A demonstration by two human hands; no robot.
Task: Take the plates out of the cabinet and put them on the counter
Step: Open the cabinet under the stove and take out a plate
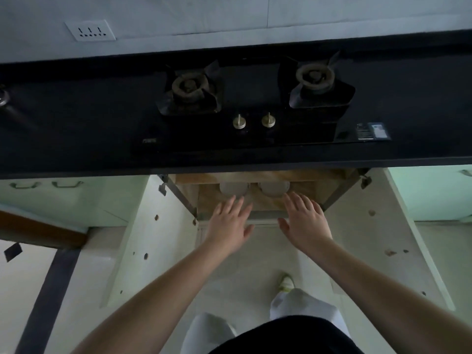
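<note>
- Our left hand and right hand reach toward the open cabinet under the dark worktop.
- Each grip is wide, fingers spread, holding nothing.
- Two pale plates, the left plate and the right plate, lie side by side on the wooden shelf, just beyond our fingertips.

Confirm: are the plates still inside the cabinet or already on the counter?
Still inside. Two white plates sit on the wooden shelf under the counter; both open hands hover near, gripping nothing.
</note>
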